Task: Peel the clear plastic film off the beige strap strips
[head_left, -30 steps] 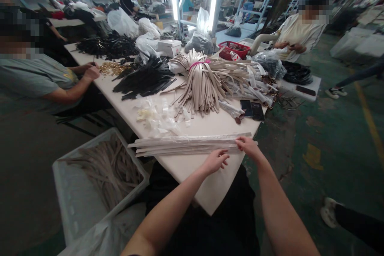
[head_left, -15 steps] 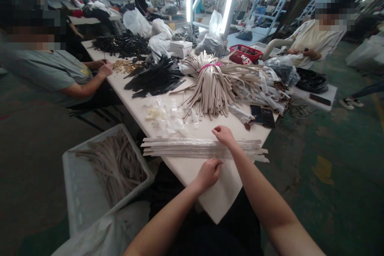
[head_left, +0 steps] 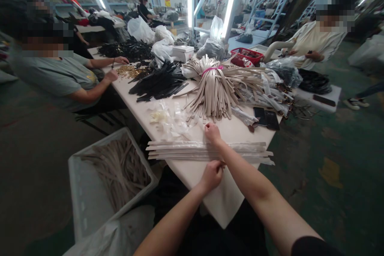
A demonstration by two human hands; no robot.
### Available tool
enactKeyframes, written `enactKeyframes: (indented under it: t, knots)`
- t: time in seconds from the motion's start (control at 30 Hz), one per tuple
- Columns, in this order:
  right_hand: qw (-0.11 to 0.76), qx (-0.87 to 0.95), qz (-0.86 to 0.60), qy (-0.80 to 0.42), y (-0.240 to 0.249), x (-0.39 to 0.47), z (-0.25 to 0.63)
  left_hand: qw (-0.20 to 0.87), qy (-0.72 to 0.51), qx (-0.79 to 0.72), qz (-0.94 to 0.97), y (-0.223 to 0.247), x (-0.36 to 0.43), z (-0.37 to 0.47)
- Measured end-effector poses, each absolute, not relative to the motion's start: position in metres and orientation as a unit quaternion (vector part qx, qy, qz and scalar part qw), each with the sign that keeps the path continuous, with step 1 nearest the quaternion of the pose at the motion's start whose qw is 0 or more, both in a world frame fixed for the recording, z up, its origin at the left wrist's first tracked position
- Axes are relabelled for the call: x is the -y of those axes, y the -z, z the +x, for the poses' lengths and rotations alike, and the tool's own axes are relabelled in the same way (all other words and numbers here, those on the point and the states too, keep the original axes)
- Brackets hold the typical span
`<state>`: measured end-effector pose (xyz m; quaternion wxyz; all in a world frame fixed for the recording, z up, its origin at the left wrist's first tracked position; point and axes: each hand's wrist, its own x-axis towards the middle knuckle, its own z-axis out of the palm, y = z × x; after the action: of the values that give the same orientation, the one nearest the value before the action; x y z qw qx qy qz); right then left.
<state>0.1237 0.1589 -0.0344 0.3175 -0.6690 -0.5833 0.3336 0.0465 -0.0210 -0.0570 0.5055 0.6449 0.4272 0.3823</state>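
Several long pale flat strips [head_left: 186, 151] lie side by side across the near end of the table. My left hand [head_left: 213, 175] is closed at their near edge, its fingertips by the lowest strip; what it grips, if anything, is hidden. Just beyond the far edge of the strips, my right hand [head_left: 212, 133] is closed in a pinch, with its forearm crossing over them. Whatever sits between those fingertips is too small to make out. Scraps of translucent film [head_left: 169, 120] lie to the left of my right hand.
Beyond my hands stands a tied bundle of beige straps [head_left: 213, 88], beside black strips [head_left: 159, 82]. Two dark phone-like objects [head_left: 266, 118] lie at right. A white bin [head_left: 90, 204] of straps stands low at left. Co-workers sit at left [head_left: 60, 76] and right [head_left: 315, 44].
My right hand has moved left and away from me, past the far edge of the strips. The left hand stays by the near edge. The co-worker at left has spread their hands apart.
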Motion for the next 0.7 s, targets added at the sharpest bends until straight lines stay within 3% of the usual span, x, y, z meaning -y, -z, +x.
enactKeyframes:
  t: [0.3,0.53,0.7]
  knots:
    - [0.442,0.45,-0.598,-0.493,0.042,-0.092,0.186,0.678,-0.486,-0.462,0.301,0.052,-0.042,0.049]
    - [0.482,0.409,-0.595,-0.496,0.052,-0.062,0.197,0.733,-0.449,-0.425,0.284,0.054,-0.068,0.064]
    - [0.514,0.402,-0.604,-0.458,0.05,-0.063,0.188,0.718,-0.493,-0.408,0.274,0.066,-0.064,0.067]
